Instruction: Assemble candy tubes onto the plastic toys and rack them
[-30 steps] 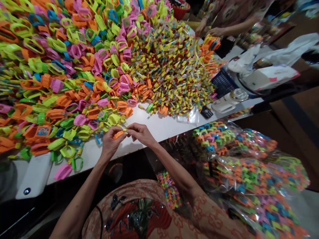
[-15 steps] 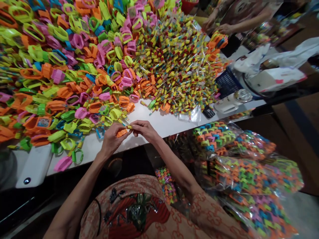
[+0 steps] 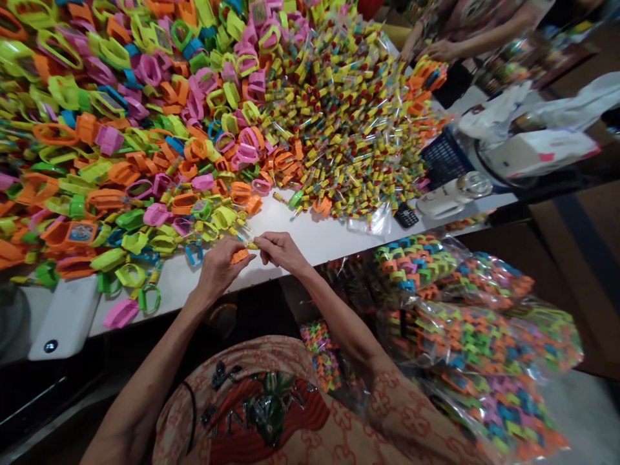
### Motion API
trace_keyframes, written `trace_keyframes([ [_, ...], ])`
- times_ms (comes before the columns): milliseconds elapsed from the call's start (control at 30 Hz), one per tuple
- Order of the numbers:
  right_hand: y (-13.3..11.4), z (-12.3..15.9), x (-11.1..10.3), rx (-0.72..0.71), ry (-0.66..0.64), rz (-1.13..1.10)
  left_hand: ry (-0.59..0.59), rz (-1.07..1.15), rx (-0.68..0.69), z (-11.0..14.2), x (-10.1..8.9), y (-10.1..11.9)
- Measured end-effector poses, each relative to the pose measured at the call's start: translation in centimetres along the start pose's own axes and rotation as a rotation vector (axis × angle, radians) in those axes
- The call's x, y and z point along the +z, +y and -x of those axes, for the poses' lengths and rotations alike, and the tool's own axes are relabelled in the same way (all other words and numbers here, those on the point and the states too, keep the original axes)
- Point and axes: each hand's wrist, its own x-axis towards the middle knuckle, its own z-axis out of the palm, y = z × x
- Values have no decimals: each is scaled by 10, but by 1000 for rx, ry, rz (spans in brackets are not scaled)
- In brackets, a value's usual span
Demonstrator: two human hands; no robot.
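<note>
Over the front edge of the white table point(image 3: 314, 239), my left hand point(image 3: 217, 265) is closed around an orange plastic toy watch point(image 3: 239, 256). My right hand point(image 3: 283, 252) pinches the end of a small yellow-labelled clear tube point(image 3: 252, 245) right beside the watch. Fingers partly cover both pieces, so whether the tube is inside the watch is hidden. Just beyond my hands begins a heap of toy watches point(image 3: 155, 216) in orange, pink, green, yellow and blue. To its right lies a pile of small yellow-labelled tubes point(image 3: 343, 123).
A white power bank-like slab point(image 3: 68, 316) lies at the left edge. On the right are a black phone or calculator point(image 3: 405, 216), a white bottle point(image 3: 453, 197) and a blue basket point(image 3: 443, 158). Filled clear bags point(image 3: 465, 336) stand below. Another person's hand point(image 3: 440, 50) is across the table.
The yellow-labelled tube shows less between my fingers, and my right fingers have shifted slightly. The camera view has moved a little; the piles look the same.
</note>
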Motion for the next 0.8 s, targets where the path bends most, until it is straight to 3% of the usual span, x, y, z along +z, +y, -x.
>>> trace_keyframes([
  [167, -1, 1, -4, -59, -40, 103, -42, -29, -30, 3, 0, 2],
  [333, 2, 4, -6, -95, -108, 208, -141, -116, 31, 7, -1, 5],
  [467, 3, 8, -4, -142, -94, 265, -109, -50, 85, 11, 0, 6],
  [667, 8, 6, -2, -73, -149, 162, -100, 110, 52, 7, -1, 5],
  [800, 8, 4, -1, -51, -101, 109, -105, 126, -1, 3, -2, 1],
])
